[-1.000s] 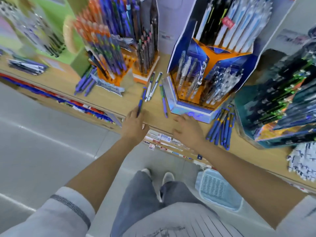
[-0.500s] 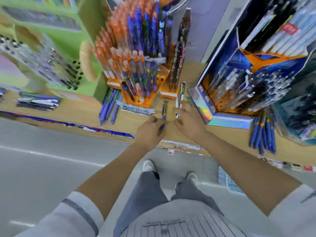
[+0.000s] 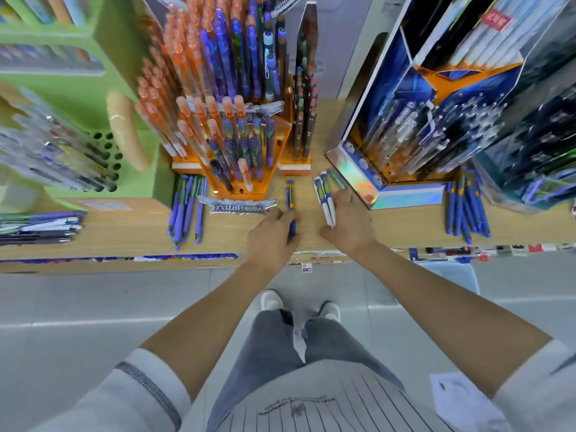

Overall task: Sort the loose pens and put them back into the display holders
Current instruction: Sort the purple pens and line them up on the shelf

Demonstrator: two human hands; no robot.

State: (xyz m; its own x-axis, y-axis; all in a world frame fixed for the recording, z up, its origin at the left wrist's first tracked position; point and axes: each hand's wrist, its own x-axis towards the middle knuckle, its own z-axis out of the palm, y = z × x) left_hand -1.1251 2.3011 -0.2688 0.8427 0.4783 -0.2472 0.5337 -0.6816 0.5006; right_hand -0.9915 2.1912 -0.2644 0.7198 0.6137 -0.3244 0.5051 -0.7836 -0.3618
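Note:
A blue pen [image 3: 290,198] lies on the wooden shelf [image 3: 124,226], and my left hand [image 3: 271,238] pinches its near end. My right hand [image 3: 347,222] curls around two white-and-blue pens [image 3: 324,194] lying beside a third greenish pen [image 3: 338,179]. Behind my left hand stands the orange display holder [image 3: 237,145], full of orange and blue pens. A blue-and-orange display holder [image 3: 414,135] stands to the right. Loose blue pens lie in a pile at the left [image 3: 187,207] and another pile at the right [image 3: 466,207].
A green display stand [image 3: 78,98] with pens fills the left of the shelf. More loose pens [image 3: 37,226] lie at the far left. A dark display [image 3: 536,145] stands at the far right. A silver name sign [image 3: 238,207] lies before the orange holder. Below is grey floor.
The view has swung left and closer to the shelf. My right hand moved from the shelf edge onto the white-and-blue pens. My left hand stays on the blue pen.

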